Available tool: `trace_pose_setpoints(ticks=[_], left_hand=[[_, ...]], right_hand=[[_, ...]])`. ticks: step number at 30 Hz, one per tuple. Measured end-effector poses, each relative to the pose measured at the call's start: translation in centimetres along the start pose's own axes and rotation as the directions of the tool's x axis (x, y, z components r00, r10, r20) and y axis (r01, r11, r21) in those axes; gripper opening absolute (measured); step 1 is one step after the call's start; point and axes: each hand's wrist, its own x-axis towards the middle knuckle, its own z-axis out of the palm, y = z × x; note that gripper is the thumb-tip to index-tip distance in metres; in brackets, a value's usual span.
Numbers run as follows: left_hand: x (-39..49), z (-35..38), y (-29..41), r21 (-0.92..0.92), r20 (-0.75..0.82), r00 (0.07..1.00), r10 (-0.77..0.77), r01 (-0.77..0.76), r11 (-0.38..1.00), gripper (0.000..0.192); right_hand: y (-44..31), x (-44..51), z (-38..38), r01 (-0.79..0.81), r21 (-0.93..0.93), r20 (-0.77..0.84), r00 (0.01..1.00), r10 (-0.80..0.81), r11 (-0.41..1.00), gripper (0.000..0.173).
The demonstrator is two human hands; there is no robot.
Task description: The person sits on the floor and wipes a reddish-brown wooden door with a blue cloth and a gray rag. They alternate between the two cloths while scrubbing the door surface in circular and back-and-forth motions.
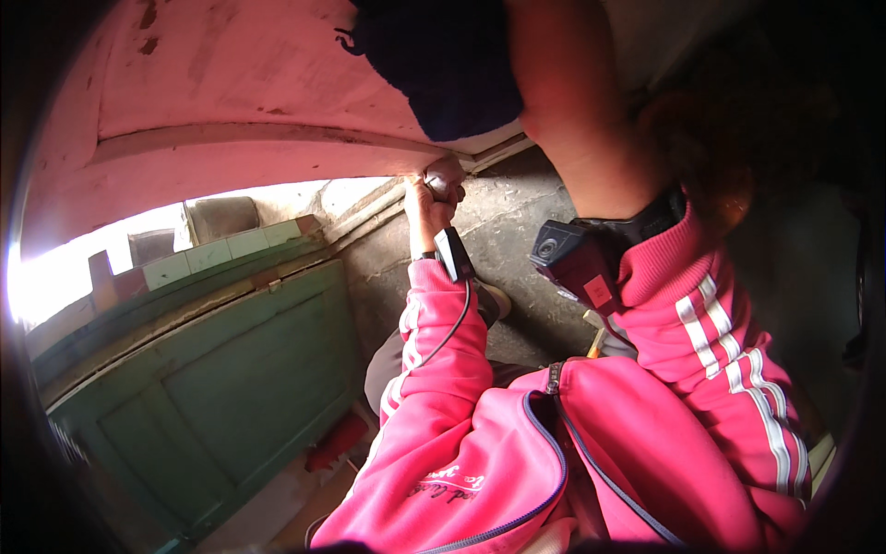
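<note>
My left hand (pixel 430 201) is closed round a small, rounded, greyish-pink object (pixel 445 173) at the lower edge of a pink panelled door (pixel 228 111). Whether that object is a knob or a bunched cloth cannot be told. High in the picture my right hand (pixel 564 76) is near the camera and partly blurred, its fingers out of sight. Dark blue cloth (pixel 450 69) hangs beside this hand, in front of the door, and looks held by it. A small black device is strapped to each wrist.
Below the door at left is a green panelled cabinet (pixel 228 395) with a tiled ledge (pixel 208 256) above it. The grey concrete floor (pixel 522 215) lies between my arms. A yellow-handled object (pixel 595 339) is near my lap. Bright light enters at far left.
</note>
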Motion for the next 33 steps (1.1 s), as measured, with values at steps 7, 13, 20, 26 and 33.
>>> trace_pose_setpoints(ticks=[7, 13, 20, 26, 33], left_hand=[[-3.4, 1.4, 0.0, -0.041, 0.046, 0.994, 0.096, -0.094, 0.995, 0.044], [-9.9, 4.8, -1.8, -0.144, 0.167, 0.963, 0.211, -0.188, 0.972, 0.032], [-1.8, 1.3, -3.1, 0.073, 0.092, 0.922, 0.375, -0.382, 0.921, 0.031], [7.3, -5.4, -2.7, 0.732, 0.603, 0.574, 0.554, -0.674, -0.098, 0.055], [-6.7, 3.6, -5.1, 0.360, 0.115, 0.821, 0.560, -0.560, 0.747, 0.029]], right_hand=[[-0.1, 0.3, -0.5, -0.046, 0.052, -0.002, 0.999, 0.046, 0.998, 0.029], [-0.1, 0.5, -0.7, 0.162, -0.118, 0.045, 0.986, -0.158, 0.980, 0.030], [-0.2, -0.1, -0.5, 0.192, -0.047, 0.065, 0.980, -0.189, 0.980, 0.032], [-0.9, -0.2, 0.0, -0.119, 0.047, -0.033, 0.992, 0.121, 0.992, 0.036], [-1.1, -0.3, -0.2, -0.112, -0.024, -0.044, 0.993, 0.110, 0.993, 0.034]])
